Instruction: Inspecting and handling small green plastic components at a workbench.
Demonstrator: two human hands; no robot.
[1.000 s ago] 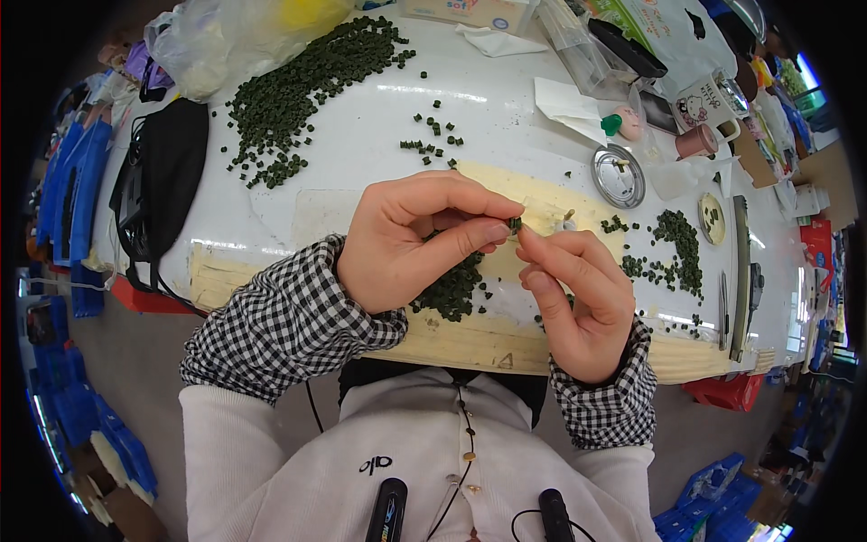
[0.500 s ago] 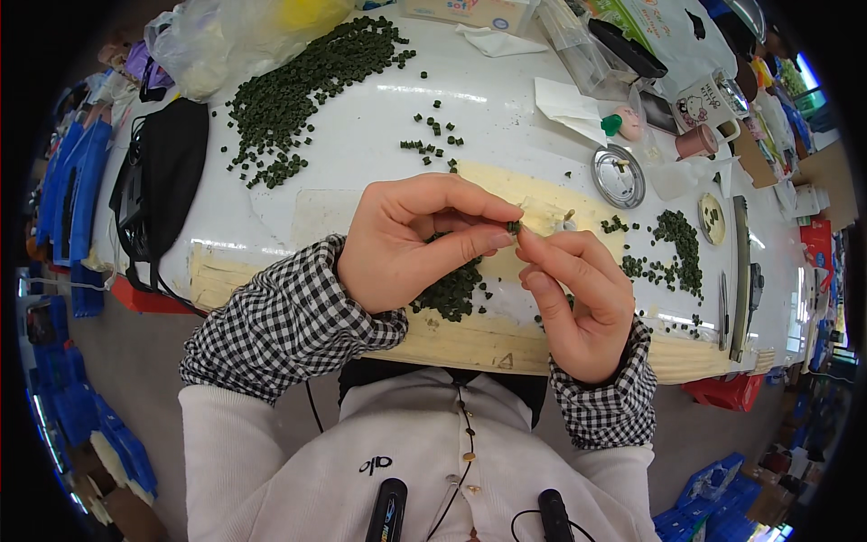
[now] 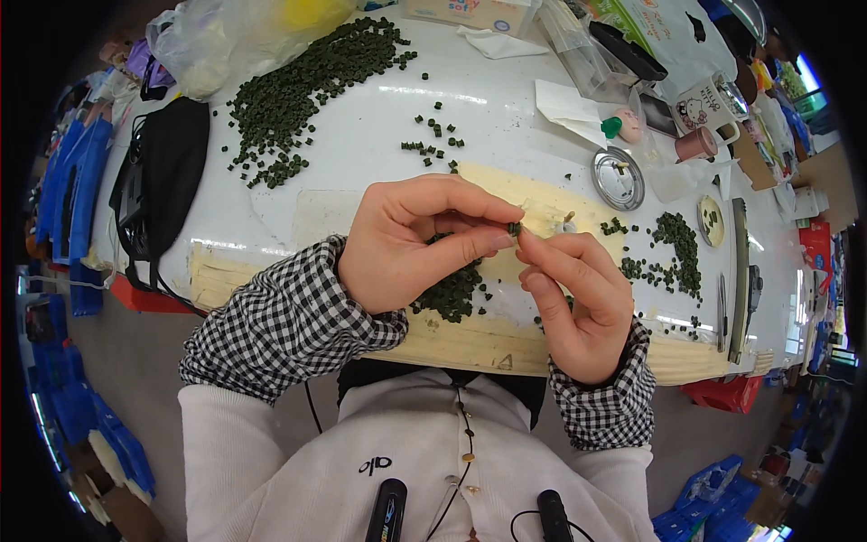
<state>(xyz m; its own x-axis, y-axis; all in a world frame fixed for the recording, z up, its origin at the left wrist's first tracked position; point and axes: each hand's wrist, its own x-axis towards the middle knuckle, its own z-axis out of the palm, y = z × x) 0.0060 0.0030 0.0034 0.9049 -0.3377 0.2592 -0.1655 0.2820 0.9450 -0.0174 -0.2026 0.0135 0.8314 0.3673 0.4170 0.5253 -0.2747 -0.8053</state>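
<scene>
Between thumb and forefinger, my left hand [image 3: 411,239] pinches a small dark green part [image 3: 514,229]. My right hand [image 3: 578,294] meets it there, its forefinger tip against or just beside the part, thumb tucked in below; whether it grips anything is hidden. Partly behind my left hand lies a pile of similar dark green parts [image 3: 452,296] on the cream work board [image 3: 461,345]. A far larger heap [image 3: 302,90] spreads over the table at the back left, with a few loose pieces [image 3: 433,144] to its right. Another scattered group [image 3: 677,248] lies right of my right hand.
Right of centre stands a round metal dish [image 3: 619,177]; a small cream dish [image 3: 711,220] is farther right. A steel ruler-like bar [image 3: 739,280] lies near the right edge. A black cloth bag [image 3: 167,176] sits left, clear plastic bags [image 3: 212,45] behind it. A mug [image 3: 704,110] stands back right.
Almost nothing differs. Both hands keep the same pose around the small green part, with only a slight shift at the fingertips.
</scene>
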